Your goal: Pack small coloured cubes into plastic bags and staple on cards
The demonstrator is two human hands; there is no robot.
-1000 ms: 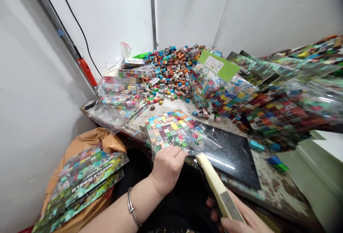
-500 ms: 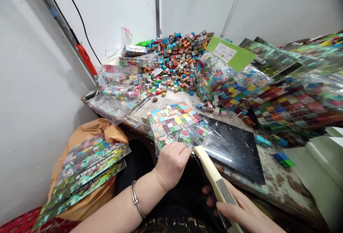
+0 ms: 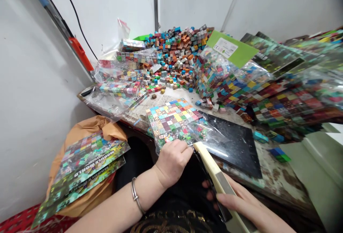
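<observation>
Clear plastic block bag (image 3: 173, 120) lies at the bench (image 3: 284, 176) front edge, around mid-length, its right part over the left end of a black board (image 3: 235, 143). Left hand (image 3: 173, 161): fist closed on the film at the bag's near edge, fingertips hidden. Right hand (image 3: 235, 202): wrapped around a long cream stapler-like tool (image 3: 211, 165), nose end right beside left knuckles; can't tell if it bites the film.

Handling, judged: film thin, slippery, floppy at the near end; packed block slab stiffer, probably moderate weight, small loose pieces in front likely to shift. Best hold: bunched film at near edge, other hand under slab if lifted. Tool looks rigid; hold by rear body.

Around: loose block heap (image 3: 182, 50) at bench back edge, green-topped bag (image 3: 230, 49) right of it, brown paper sack (image 3: 88, 118) with printed packs off bench's left front.
</observation>
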